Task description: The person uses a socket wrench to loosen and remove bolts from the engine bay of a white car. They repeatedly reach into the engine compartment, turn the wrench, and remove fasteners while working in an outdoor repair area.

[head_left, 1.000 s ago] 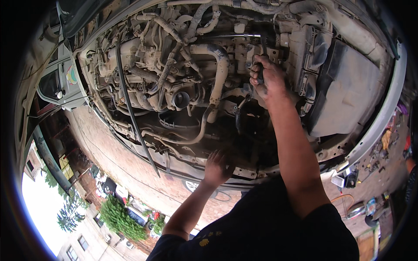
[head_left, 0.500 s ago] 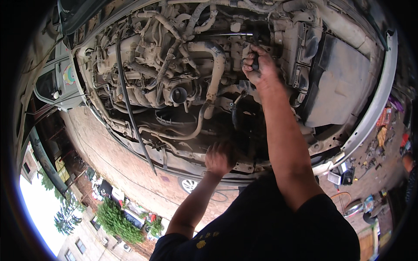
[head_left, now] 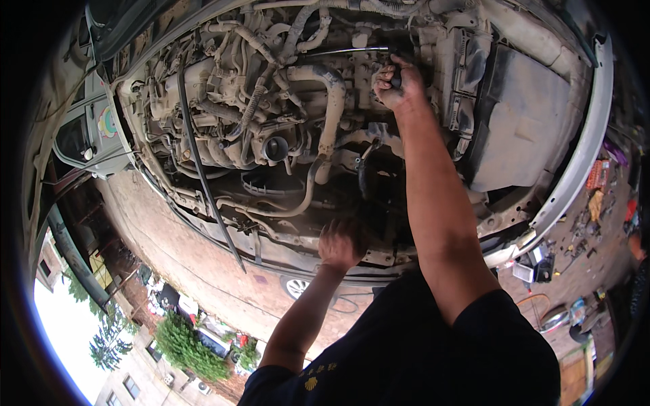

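Observation:
My right hand [head_left: 401, 88] is closed around the dark handle of a wrench [head_left: 397, 76], deep in the engine bay. Just above this fist lies a slim chrome bar [head_left: 352, 50], running left among the hoses; how it joins the wrench is hidden. My left hand [head_left: 342, 243] lies on the front cross member [head_left: 378, 258] of the car, its fingers stretched over the edge and partly in shadow. A thick dusty hose [head_left: 333, 111] bends down between the two hands' places. An open round pipe end [head_left: 275, 149] faces me on the engine [head_left: 223, 145].
A black prop rod [head_left: 196, 149] slants across the bay's left side. On the right sit a dusty flat cover [head_left: 525, 122] and the pale fender edge [head_left: 599, 135]. Tools and parts [head_left: 542, 267] litter the ground at right, near another person's arm [head_left: 635, 247].
The whole view has shifted slightly. My right fist has tilted a little on the wrench handle, and the chrome bar slants more. My left hand has stayed on the cross member.

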Demonstrator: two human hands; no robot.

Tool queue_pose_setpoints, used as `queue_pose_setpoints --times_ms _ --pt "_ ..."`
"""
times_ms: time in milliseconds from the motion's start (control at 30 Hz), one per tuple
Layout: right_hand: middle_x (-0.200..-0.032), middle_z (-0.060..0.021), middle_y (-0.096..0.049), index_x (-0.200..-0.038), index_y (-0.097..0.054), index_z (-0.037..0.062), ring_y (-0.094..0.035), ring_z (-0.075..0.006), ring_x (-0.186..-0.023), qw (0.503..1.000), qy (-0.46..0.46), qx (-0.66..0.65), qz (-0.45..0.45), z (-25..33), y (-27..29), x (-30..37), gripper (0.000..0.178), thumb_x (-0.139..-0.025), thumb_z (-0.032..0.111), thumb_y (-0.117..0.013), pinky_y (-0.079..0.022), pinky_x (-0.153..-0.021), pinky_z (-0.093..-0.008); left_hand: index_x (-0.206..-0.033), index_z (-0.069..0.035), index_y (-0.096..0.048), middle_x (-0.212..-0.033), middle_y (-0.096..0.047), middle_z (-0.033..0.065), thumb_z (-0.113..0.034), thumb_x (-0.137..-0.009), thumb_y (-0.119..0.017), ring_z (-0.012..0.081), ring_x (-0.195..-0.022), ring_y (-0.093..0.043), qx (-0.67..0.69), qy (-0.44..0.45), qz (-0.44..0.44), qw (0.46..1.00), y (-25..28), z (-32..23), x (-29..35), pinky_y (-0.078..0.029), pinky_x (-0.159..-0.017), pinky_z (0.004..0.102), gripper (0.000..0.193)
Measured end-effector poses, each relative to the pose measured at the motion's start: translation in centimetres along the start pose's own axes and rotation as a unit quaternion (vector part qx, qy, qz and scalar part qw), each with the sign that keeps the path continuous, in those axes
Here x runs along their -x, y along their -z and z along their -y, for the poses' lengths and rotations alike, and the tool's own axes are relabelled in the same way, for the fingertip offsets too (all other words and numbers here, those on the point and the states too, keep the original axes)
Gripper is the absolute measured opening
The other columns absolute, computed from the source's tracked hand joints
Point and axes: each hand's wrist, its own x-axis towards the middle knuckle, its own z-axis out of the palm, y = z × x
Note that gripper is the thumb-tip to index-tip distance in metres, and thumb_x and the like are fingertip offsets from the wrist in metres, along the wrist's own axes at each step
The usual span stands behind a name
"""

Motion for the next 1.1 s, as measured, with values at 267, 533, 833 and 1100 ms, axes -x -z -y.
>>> queue_pose_setpoints --times_ms 267,533,833,1100 --pt "-0.056 0.0 -0.049 -0.068 -0.049 0.0095 -0.044 -0.014 -0.049 0.999 0.005 -0.048 0.021 0.3 -0.5 0.0 0.029 -0.093 0.024 -0.055 -0.035 -0.049 -0.0292 -0.09 -0.009 -0.069 -0.091 -0.066 0.0118 -0.022 -0.074 -0.063 0.0321 -0.084 -0.062 -0.011 0.003 0.02 1.0 -0.3 0.1 0.2 -0.051 -0.073 0.0426 0.022" --pt "-0.057 -0.0018 -0.048 -0.069 -0.05 0.0082 -0.044 -0.0163 -0.05 0.993 0.033 -0.105 0.043 0.5 -0.7 -1.3 0.028 -0.092 0.024 -0.05 -0.035 -0.051 -0.0308 -0.086 -0.01 -0.067 -0.091 -0.066 0.0106 -0.021 -0.075 -0.062 0.032 -0.083 -0.061 -0.003 0.015 0.015 1.0 -0.2 -0.1 -0.3 -0.051 -0.072 0.0424 0.017" --pt "-0.061 -0.0022 -0.048 -0.072 -0.049 0.0071 -0.044 -0.0165 -0.052 0.983 0.112 -0.087 0.114 2.2 -2.0 -1.3 0.033 -0.097 0.028 -0.043 -0.036 -0.053 -0.0306 -0.087 -0.009 -0.067 -0.09 -0.066 0.011 -0.021 -0.074 -0.061 0.0328 -0.082 -0.061 -0.014 0.023 0.034 0.999 0.2 -0.5 -0.6 -0.05 -0.07 0.0431 0.019" --pt "-0.055 -0.0022 -0.045 -0.067 -0.05 0.0089 -0.038 -0.0171 -0.048 0.985 0.087 -0.13 0.073 2.1 -2.0 0.5 0.036 -0.095 0.031 -0.044 -0.033 -0.05 -0.031 -0.089 -0.009 -0.069 -0.092 -0.065 0.0118 -0.023 -0.075 -0.062 0.0327 -0.081 -0.061 -0.016 0.011 0.044 0.999 0.0 -0.3 -0.4 -0.05 -0.07 0.0432 0.021"
